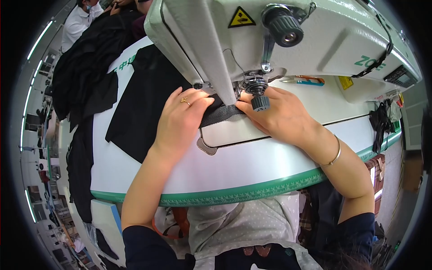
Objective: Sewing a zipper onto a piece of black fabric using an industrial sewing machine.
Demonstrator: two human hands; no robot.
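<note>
The sewing machine [333,45] stands over the table with black fabric [141,96] laid out to the left of its needle area. A dark dotted strip [220,115] lies along the fabric's near edge, under the machine's head. My left hand [182,114], with a ring on one finger, is closed with thumb and fingers on the fabric just left of the needle area. Close to the right of the needle, my right hand [281,112] pinches the strip's end; its fingertips are partly hidden behind a black knob [260,103]. The needle itself is hidden.
Thread snips [308,81] with an orange and blue handle lie behind my right hand. A green measuring edge [243,195] borders the white table. Dark cloth is heaped [85,72] at the far left, near another person [81,22]. Black scraps [380,126] hang at the right.
</note>
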